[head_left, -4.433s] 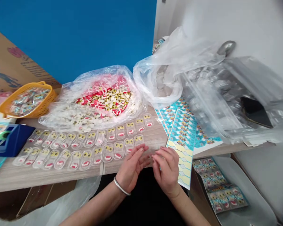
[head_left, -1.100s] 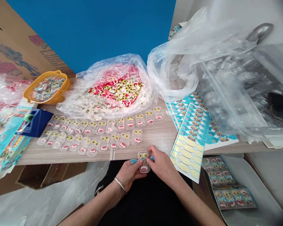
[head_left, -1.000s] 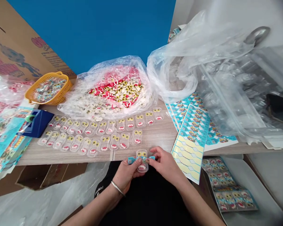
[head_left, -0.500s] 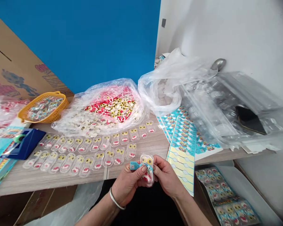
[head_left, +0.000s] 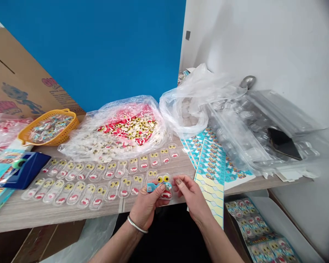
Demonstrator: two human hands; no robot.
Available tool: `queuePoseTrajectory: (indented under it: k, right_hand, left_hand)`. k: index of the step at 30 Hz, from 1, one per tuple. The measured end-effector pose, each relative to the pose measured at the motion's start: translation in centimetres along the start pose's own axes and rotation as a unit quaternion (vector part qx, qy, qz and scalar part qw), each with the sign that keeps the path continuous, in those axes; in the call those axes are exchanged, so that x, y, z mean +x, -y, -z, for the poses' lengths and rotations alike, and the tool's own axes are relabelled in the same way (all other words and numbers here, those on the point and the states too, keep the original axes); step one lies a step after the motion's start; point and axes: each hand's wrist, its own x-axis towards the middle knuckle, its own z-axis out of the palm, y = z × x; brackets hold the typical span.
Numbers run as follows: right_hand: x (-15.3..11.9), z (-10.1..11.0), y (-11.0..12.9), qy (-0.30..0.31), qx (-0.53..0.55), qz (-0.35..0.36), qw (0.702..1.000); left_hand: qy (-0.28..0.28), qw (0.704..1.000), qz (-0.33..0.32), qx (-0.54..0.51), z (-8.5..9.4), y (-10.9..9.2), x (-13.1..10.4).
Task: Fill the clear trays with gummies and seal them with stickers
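Wood-grain table (head_left: pixel 184 165), clear rounded pack (head_left: pixel 166 185), left fingers (head_left: pixel 156 192) gripping.

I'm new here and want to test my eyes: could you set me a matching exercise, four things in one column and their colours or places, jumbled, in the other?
Things
1. bracelet
2. tall panel
3. basket
4. raised clear pack

Colours or places
A. yellow-orange
B. in the left hand
C. silvery
D. blue

Pairs: 1-C, 2-D, 3-A, 4-B
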Motion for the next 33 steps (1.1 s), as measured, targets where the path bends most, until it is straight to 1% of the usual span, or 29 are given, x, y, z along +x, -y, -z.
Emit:
queuePoseTrajectory:
  k: [1, 4, 6, 9, 11, 14, 17, 20, 23, 26, 30, 31, 33]
  right_hand:
    - [-0.2, 0.0, 0.1, -0.003, -0.023, 0.022, 0.999]
    - [-0.7, 0.0, 0.3, 0.017, -0.078, 0.061, 0.995]
    - [-0.8, 0.0, 0.5, 0.002, -0.095, 0.07, 0.993]
    - [-0.8, 0.1, 0.6, -0.008, -0.062, 0.053, 0.997]
    - [-0.8, 0.3, 0.6, -0.005, -0.016, 0.036, 0.999]
    - [-0.9, 0.3, 0.4, 0.004, 0.055, 0.018, 0.998]
    - [-1.1, 0.0, 0.1, 0.036, 0.104, 0.002, 0.994]
    - [-1.1, -0.6, 0.0, 0.056, 0.114, -0.002, 0.992]
    - [-1.0, -1.2, 0.1, 0.034, 0.098, 0.014, 0.995]
    - [-1.0, -1.7, -0.1, 0.018, 0.066, 0.026, 0.997]
    - [-0.5, -2.1, -1.0, -0.01, -0.016, 0.042, 0.999]
    - [0.0, -2.2, -1.3, -0.016, -0.041, 0.047, 0.998]
    - [1.3, -2.7, -1.8, 0.011, -0.093, 0.057, 0.994]
  left_hand:
    - [-0.004, 1.0, -0.004, 0.005, -0.2, 0.1, 0.1]
    - [0.009, 0.999, -0.011, 0.039, -0.6, 0.4, 0.3]
    - [0.006, 0.997, -0.031, 0.067, -0.7, 0.4, 0.3]
    - [0.009, 0.993, -0.087, 0.08, -0.4, 0.0, 0.5]
    - [0.017, 0.993, -0.102, 0.06, 0.0, -0.3, 0.7]
    - [0.039, 0.996, -0.078, 0.012, 0.3, -0.4, 0.8]
    - [0.085, 0.995, -0.027, -0.032, 0.2, -0.1, 0.8]
    - [0.122, 0.991, 0.012, -0.061, 0.1, 0.0, 0.9]
    - [0.128, 0.989, 0.012, -0.068, -0.1, -0.5, 1.2]
    - [0.111, 0.992, -0.015, -0.062, -0.1, -0.8, 1.3]
    - [0.096, 0.991, -0.07, -0.054, 0.5, 0.0, 0.7]
    - [0.092, 0.991, -0.085, -0.041, 0.9, 0.2, 0.7]
    - [0.069, 0.988, -0.134, 0.028, 2.0, -0.2, 1.2]
